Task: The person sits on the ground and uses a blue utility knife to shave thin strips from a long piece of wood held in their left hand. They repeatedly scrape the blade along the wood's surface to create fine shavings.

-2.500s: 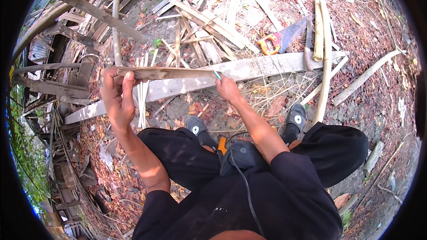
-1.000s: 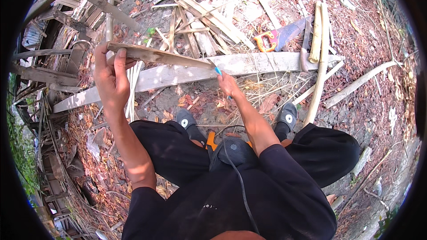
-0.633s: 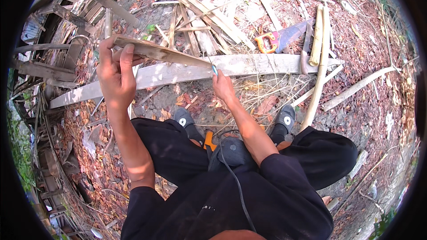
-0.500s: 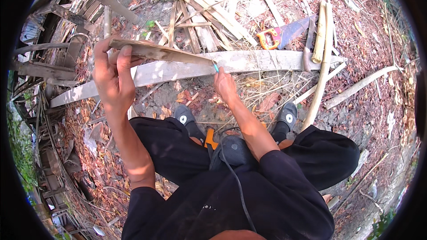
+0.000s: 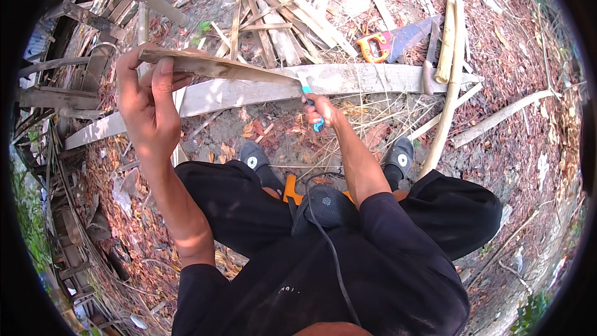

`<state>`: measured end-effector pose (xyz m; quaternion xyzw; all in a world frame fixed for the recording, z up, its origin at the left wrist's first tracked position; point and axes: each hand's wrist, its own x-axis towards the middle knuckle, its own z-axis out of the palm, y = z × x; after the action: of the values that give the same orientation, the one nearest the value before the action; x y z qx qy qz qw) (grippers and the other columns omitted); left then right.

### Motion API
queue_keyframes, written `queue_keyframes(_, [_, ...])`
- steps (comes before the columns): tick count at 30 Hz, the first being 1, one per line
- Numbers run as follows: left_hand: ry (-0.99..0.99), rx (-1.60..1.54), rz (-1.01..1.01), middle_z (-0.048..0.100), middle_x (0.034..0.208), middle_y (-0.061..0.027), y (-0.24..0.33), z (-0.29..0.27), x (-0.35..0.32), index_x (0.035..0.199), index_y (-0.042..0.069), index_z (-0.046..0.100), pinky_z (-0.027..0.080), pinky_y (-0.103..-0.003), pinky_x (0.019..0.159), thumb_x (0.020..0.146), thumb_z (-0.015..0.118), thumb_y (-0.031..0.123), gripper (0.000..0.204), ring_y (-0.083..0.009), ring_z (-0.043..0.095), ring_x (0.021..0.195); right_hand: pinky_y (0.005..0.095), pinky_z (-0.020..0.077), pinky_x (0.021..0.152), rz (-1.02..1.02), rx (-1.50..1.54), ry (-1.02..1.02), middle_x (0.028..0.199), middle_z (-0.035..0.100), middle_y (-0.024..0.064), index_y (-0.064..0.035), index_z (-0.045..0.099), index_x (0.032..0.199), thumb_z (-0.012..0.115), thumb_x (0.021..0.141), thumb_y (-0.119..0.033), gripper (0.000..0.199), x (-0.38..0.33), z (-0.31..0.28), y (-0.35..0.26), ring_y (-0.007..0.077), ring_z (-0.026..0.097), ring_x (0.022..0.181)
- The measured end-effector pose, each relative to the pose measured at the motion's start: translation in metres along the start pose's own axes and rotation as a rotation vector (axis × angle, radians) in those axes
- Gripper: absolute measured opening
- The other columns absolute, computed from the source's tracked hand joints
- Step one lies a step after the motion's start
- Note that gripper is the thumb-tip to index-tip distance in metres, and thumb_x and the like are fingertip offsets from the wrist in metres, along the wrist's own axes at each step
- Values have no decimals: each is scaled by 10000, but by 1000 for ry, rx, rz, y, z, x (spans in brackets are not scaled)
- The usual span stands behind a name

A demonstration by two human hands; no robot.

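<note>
My left hand [image 5: 149, 109] pinches the near-left end of a narrow wooden board [image 5: 217, 66] between thumb and fingers. That end is raised and the board slants down to the right, its tip meeting or just above a long grey plank [image 5: 373, 79] on the ground. Closed around a knife with a blue handle [image 5: 306, 89] is my right hand [image 5: 322, 111]. Its pale metal blade stands beside the board's right tip; whether it touches the wood I cannot tell.
Beyond the plank's right part lie an orange-handled handsaw [image 5: 401, 40] and a wooden-handled blade tool [image 5: 429, 65]. Peeled poles [image 5: 453, 81] cross the plank's right end. Scrap wood [image 5: 292, 15] is heaped ahead, and old timbers [image 5: 62, 98] stand left. A dark cable [image 5: 333, 249] runs across my lap.
My right hand has turned and shifted slightly right, so more of the blue handle and the blade shows. My left hand with the board's end has moved a little left.
</note>
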<state>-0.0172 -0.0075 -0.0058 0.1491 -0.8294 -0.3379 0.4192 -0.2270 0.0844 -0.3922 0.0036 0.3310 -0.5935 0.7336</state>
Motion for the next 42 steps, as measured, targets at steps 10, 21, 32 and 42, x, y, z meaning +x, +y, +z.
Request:
queue_keyframes(10, [32, 95, 8, 573, 1030, -130, -11, -12, -5, 1178, -8, 406, 606, -351, 718, 987, 442, 95, 219, -235, 668, 879, 525, 480, 604, -664, -1269, 829, 695, 601, 252, -21, 470, 1004, 396, 969, -293, 284, -8, 55, 17, 433, 609, 674])
queue_keyframes(21, [91, 99, -77, 617, 945, -161, -7, -12, -9, 1173, -10, 399, 591, -334, 734, 972, 450, 49, 215, -216, 672, 835, 466, 486, 761, -140, -772, 520, 886, 636, 284, 44, 519, 1106, 395, 963, -327, 417, 4, 17, 11, 420, 630, 869])
queue_keyframes(32, [-7, 69, 209, 658, 932, -199, 12, -21, -12, 1032, -43, 544, 500, -228, 674, 856, 588, -83, 185, -145, 626, 787, 299, 325, 414, -941, -851, 206, 524, 417, 15, -6, 494, 981, 444, 990, -209, 210, -166, 258, -15, 133, 422, 416])
queue_keyframes(42, [-38, 165, 305, 654, 855, -157, 22, -7, -9, 974, -44, 578, 532, -268, 659, 810, 637, -83, 179, -206, 654, 757, 493, 465, 502, -1159, -1329, 542, 555, 541, 204, -5, 428, 914, 536, 884, -90, 141, -185, 278, 14, 419, 569, 527])
